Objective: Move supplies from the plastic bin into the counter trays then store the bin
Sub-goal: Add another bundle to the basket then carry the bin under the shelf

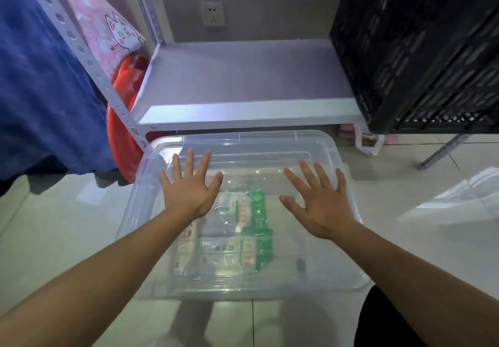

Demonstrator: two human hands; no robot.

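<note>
Head view: bin on the floor below the shelf, both our hands flat on its lid.

Our left hand and right hand lie spread on the clear plastic bin, fingers released, grasping nothing. The bin sits on the floor, just near of the shelf; green-and-white packets remain inside. We risk storing it unemptied, and pressing could flex the thin lid or slide the bin into the black crate at far right.

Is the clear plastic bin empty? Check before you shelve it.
No: green and white packets lie inside the clear plastic bin, visible through its transparent lid under the spread left hand and right hand.
</note>
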